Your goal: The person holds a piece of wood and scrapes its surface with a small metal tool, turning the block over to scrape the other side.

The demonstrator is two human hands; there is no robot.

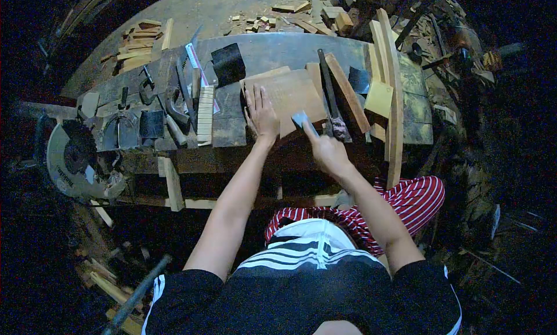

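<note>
A flat, light brown wooden board [299, 94] lies on the workbench in front of me. My left hand [263, 114] rests flat on the board's left part, its fingers stretched out and pointing away from me. My right hand [328, 152] is closed round a scraper-like tool with a flat, pale blade [300, 119]. The blade is at the board's near right edge; whether it touches the wood I cannot tell. The tool's handle is mostly hidden in my fingers. Beside the board on the right lies a long dark file-like bar [329, 88].
The workbench [229, 129] carries a black sheet [228, 64], a ribbed pale strip [205, 114], a clamp [146, 85] and a reddish wooden slat [347, 94]. Long upright boards [395, 114] cross its right side. A circular saw [72, 155] sits at the left. Wood offcuts [261, 24] lie beyond.
</note>
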